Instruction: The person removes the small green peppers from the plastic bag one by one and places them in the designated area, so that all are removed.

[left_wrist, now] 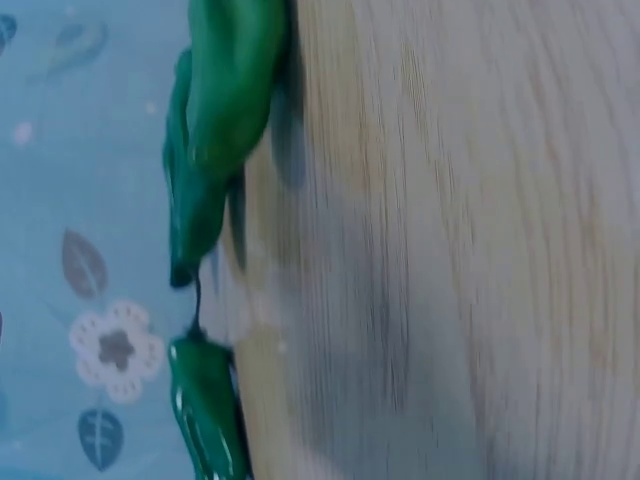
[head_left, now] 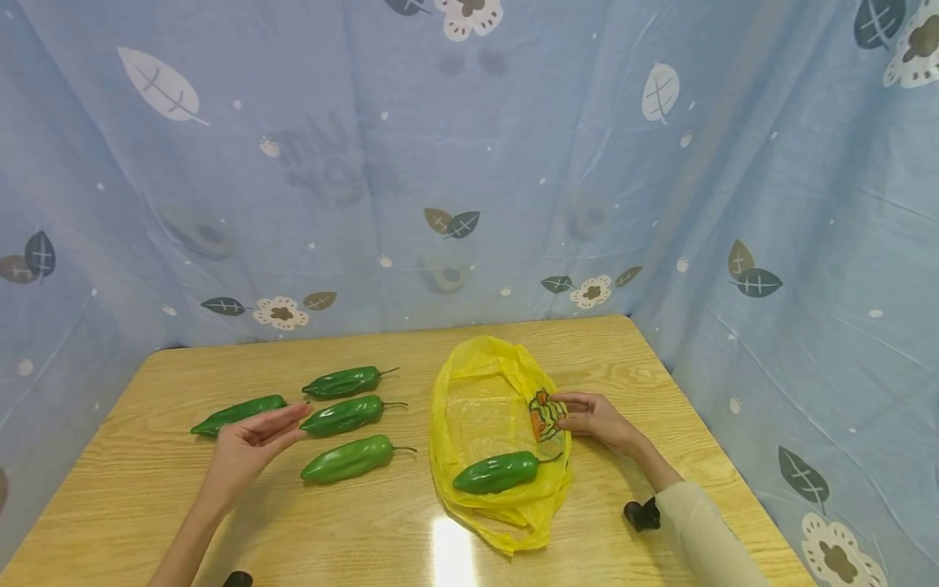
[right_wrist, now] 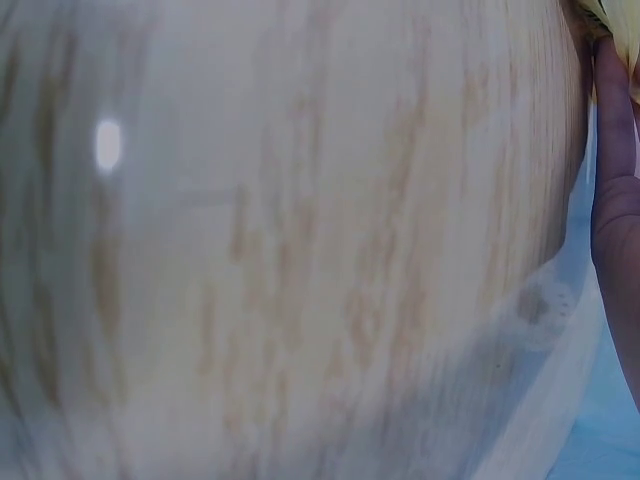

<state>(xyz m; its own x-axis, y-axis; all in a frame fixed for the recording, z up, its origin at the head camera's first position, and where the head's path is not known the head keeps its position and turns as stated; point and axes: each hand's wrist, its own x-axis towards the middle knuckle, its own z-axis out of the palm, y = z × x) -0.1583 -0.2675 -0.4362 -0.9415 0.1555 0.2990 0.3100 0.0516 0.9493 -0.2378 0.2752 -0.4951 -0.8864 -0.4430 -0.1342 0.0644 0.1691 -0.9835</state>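
My left hand (head_left: pixel 253 448) hovers over the left of the table, thumb and fingers apart and holding nothing, fingertips near the tip of a green pepper (head_left: pixel 345 416). Above and below that pepper lie another green pepper (head_left: pixel 345 382) and a lighter green pepper (head_left: pixel 352 461). A fourth green pepper (head_left: pixel 238 414) is partly behind the hand. Several peppers, including one glossy green pepper (left_wrist: pixel 205 410), show in the left wrist view. My right hand (head_left: pixel 597 420) grips the right edge of a yellow plastic bag (head_left: pixel 440 408) lying spread out. One green pepper (head_left: pixel 497 472) rests on the bag.
The wooden table (head_left: pixel 352 530) meets a blue patterned curtain (head_left: pixel 367 163) at the back and sides. A small black object (head_left: pixel 642 514) is beside the right sleeve (head_left: pixel 700 530). Another dark object (head_left: pixel 238 579) shows at the bottom edge.
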